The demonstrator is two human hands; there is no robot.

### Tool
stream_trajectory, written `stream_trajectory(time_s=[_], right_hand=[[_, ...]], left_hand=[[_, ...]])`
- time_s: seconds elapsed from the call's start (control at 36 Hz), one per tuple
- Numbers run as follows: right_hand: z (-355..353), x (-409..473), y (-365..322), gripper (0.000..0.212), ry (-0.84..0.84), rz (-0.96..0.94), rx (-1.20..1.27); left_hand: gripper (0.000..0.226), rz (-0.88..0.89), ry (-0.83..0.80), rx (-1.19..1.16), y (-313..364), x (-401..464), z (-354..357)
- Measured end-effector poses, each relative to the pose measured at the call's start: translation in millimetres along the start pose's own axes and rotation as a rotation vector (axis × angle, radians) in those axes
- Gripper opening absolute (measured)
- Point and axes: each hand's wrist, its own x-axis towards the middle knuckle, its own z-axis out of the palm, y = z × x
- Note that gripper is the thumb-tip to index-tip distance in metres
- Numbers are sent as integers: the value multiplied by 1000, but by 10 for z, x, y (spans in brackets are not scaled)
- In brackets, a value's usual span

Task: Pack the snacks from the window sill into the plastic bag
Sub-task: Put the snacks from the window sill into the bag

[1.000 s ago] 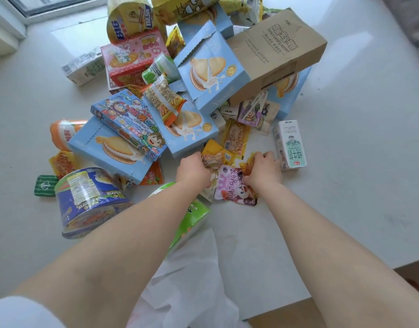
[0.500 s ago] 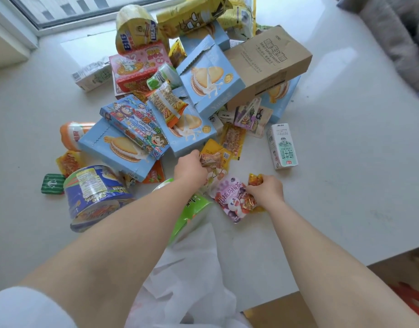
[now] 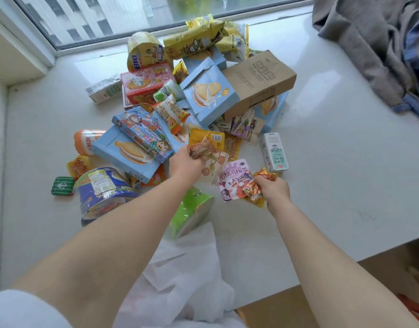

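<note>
A heap of snacks covers the white window sill: blue biscuit boxes, a brown paper bag, yellow chip bags and small packets. My left hand grips a bunch of small wrapped snack packets at the heap's near edge. My right hand grips orange wrapped packets and the corner of a purple pouch. The white plastic bag lies crumpled on the sill's near edge, between my forearms.
A blue noodle cup and a green noodle cup lie on their sides near my left arm. A white milk carton lies right of the heap. Grey clothing is piled at the far right. The window runs along the back.
My right hand has pulled back toward me, dragging the purple pouch and orange packets along. My left hand has closed around the small packets and lifted them slightly.
</note>
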Motion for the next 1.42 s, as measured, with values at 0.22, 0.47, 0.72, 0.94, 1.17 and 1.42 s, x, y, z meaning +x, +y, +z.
stream_trajectory(time_s=[0.22,0.47,0.72,0.94,1.17,1.42], right_hand=[[52,-509,-221,27,-82,-81,379],[495,-1259,169,7,-228,-199,301],[850,-1875,567,18,-230,-384,-211],[1217,-2166,1025,13,-267,-524,-538],[1425,-2125,1326,18,-461,-684,-1071],[1607,-2181,1505,55,-700,-694,-1313]], left_hand=[[17,214,168,-217,114,-418,-603],[26,213,296,-373,-688,-1219,-1380],[21,115,269,-317,-1613,-1889,-1646],[13,165,149,180,-2388,-2025,-1651],[57,386,-208,936,-2879,-1907,-1525],[77,135,-375,886,-2726,-1764,-1459]])
